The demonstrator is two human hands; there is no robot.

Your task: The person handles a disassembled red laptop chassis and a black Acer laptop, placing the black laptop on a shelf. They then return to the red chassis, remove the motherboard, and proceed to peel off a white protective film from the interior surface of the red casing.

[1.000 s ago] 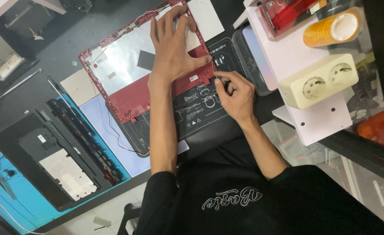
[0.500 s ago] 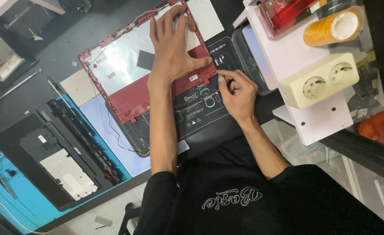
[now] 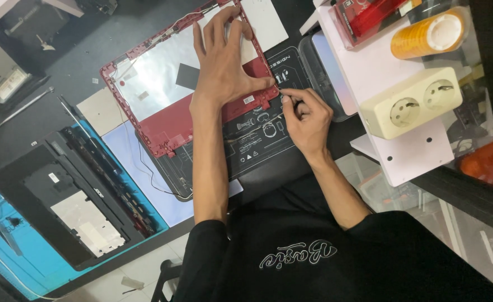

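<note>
Presently, one red laptop lid is seen lying face-up on a dark mat at the middle of the bench. The left hand is laid flat on the lid near its right edge, fingers spread and released, nothing being gripped; the lid is merely pressed down. The right hand is placed just beside the lid's lower right corner, fingers pinched together as if on a small tool or part at the hinge area; what is pinched cannot be made out.

For the step in hand, it is judged that the lid should be held steady by the flat palm while the pinching fingers are worked gently at the corner, so that the thin frame is not bent or cracked.

Counted items: one lid; one mat; one black laptop base, set well apart at the left on a blue mat; one double socket on a white shelf at the right; one roll of yellow tape above it; one thin rod-like tool at far left.
</note>
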